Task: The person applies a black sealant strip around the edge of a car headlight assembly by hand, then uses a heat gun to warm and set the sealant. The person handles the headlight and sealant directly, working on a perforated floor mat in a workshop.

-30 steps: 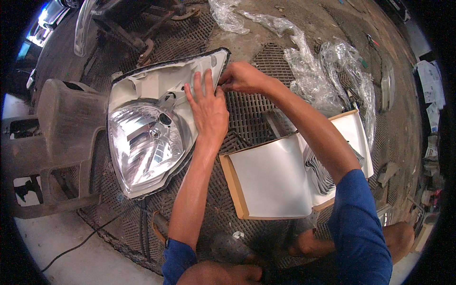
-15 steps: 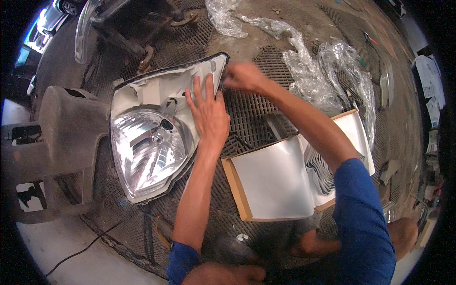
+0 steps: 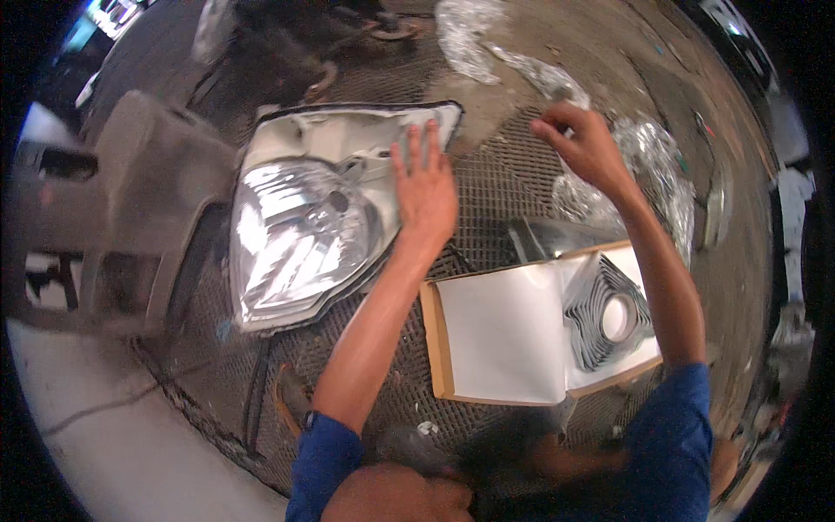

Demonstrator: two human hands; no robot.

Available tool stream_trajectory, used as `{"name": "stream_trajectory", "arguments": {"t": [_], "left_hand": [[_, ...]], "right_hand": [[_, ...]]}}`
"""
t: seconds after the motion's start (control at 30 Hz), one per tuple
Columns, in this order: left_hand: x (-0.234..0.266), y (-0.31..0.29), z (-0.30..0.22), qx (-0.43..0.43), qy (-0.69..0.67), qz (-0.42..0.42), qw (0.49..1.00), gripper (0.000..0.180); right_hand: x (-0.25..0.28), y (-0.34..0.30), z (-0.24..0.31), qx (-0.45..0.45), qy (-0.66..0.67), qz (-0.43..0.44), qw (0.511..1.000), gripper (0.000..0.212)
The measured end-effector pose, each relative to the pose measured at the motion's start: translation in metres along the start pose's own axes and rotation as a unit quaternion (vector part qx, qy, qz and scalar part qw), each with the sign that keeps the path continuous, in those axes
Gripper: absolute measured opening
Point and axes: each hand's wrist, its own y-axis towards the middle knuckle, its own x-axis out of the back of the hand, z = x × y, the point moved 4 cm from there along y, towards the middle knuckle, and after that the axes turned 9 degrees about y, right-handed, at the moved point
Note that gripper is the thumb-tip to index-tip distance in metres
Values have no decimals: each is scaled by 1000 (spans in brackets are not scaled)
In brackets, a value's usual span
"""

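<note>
A car headlight [image 3: 296,239] lies face up on the mat, its shiny reflector showing inside a pale housing with a dark rim. My left hand [image 3: 426,198] rests flat on the housing's right part, fingers stretched out. Off to the right of the headlight, my right hand [image 3: 584,146] is raised above the mat, thumb and fingers curled together. Whatever it may pinch is too small to make out. Below it an open cardboard box [image 3: 442,348] with a white lining holds a coil of dark grey cord [image 3: 593,329] around a white core.
Crumpled clear plastic wrap [image 3: 657,165] lies beyond the box. A grey car bumper [image 3: 130,204] stands at the left. A dark metal stand [image 3: 330,43] is at the far side. Perforated matting [image 3: 496,196] covers the floor.
My right hand has moved away from the headlight's upper right corner, to the right. My left hand stays on the housing. The view has shifted, and the coil now shows more fully.
</note>
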Motion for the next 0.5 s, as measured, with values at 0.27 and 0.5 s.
{"name": "stream_trajectory", "arguments": {"t": [0.27,0.5], "left_hand": [[-1,10,-8,-2,0,25,1000,36],[76,-52,-32,127,-410,50,902,44]], "right_hand": [[2,-67,112,12,88,47,995,17],[-1,-102,104,-108,178,-60,976,23]]}}
